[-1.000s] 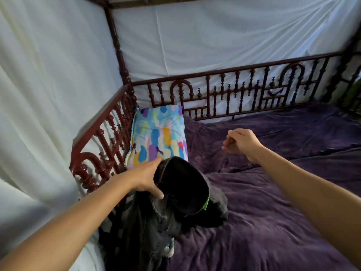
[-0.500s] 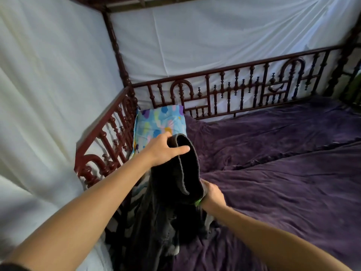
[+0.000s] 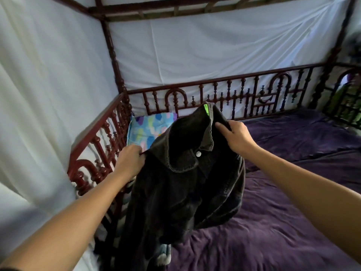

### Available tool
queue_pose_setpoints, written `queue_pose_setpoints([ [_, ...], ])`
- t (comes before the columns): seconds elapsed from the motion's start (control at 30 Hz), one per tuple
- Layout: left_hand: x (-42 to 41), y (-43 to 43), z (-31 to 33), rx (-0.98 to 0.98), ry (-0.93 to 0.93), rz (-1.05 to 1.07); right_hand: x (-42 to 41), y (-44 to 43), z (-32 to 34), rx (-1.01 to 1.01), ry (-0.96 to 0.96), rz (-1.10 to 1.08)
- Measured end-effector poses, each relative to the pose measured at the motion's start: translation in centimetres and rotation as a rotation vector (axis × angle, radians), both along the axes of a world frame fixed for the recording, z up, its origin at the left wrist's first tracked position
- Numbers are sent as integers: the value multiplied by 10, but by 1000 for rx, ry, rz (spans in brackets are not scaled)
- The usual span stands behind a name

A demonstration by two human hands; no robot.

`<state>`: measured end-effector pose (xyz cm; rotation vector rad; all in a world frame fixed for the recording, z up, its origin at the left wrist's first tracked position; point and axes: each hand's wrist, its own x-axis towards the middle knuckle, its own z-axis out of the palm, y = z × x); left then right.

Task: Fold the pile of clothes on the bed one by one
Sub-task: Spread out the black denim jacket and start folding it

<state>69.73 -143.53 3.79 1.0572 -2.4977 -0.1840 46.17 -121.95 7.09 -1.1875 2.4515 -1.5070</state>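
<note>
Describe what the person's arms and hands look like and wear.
The left forearm and right forearm are bare, no watch or bracelet showing. The left hand and right hand wear no gloves; no rings are visible. A dark sliver at the bottom-left corner might be a sleeve edge.

— What colour is the jacket (image 3: 185, 184)?
— Washed black, with paler grey stitching along the seams. It has a neon green tag (image 3: 205, 109) at the collar and a silver snap button (image 3: 198, 153).
— And the pillow (image 3: 145, 130)?
— Light blue, daubed with purple, yellow, pink and green blotches.
— The rest?
— The bedspread (image 3: 273, 231) is plain deep purple. The railing (image 3: 244, 94) is dark reddish-brown wood, and the drapes (image 3: 214, 55) behind it are plain white.
</note>
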Motion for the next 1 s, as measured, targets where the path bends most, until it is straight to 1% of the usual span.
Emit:
queue_pose_setpoints([
  [0.13, -28, 14, 14, 356, 409, 135, -5, 11, 15, 91, 28, 6],
  [0.17, -34, 18, 21, 383, 468, 139, -8, 15, 17, 119, 41, -11],
  [0.2, -38, 23, 30, 375, 486, 92, -13, 20, 19, 145, 47, -32],
  [0.23, -40, 28, 40, 326, 468, -3, -18, 27, 22, 172, 46, -56],
  [0.27, -40, 33, 51, 225, 397, -119, -24, 34, 26, 197, 44, -83],
  [0.3, -38, 40, 63, 59, 248, -230, -29, 41, 30, 217, 47, -112],
  [0.33, -37, 43, 73, -133, 55, -306, -34, 47, 35, 228, 53, -139],
  [0.37, -38, 45, 81, -308, -129, -344, -39, 51, 40, 233, 60, -160],
  [0.4, -40, 45, 86, -433, -258, -348, -42, 55, 45, 234, 61, -166],
  [0.43, -44, 43, 91, -478, -323, -357, -43, 59, 51, 228, 45, -153],
  [0.47, -49, 38, 96, -467, -336, -369, -44, 62, 56, 215, 7, -119],
  [0.57, -61, 9, 112, -303, -234, -444, -37, 72, 70, 158, -207, 72],
  [0.67, -67, -15, 136, -210, -84, -411, -29, 74, 80, 64, -342, 240],
  [0.73, -72, -27, 148, -147, 111, -404, -21, 71, 87, -50, -407, 293],
  [0.8, -79, -34, 156, -125, 306, -379, -15, 69, 94, -181, -474, 308],
  [0.87, -90, -38, 161, -102, 444, -323, -15, 70, 97, -270, -513, 289],
  [0.9, -96, -39, 161, -124, 464, -308, -16, 72, 97, -295, -515, 277],
  [0.93, -103, -40, 160, -187, 443, -317, -20, 75, 95, -312, -502, 259],
  [1.0, -118, -38, 154, -353, 316, -353, -28, 83, 85, -315, -455, 204],
])
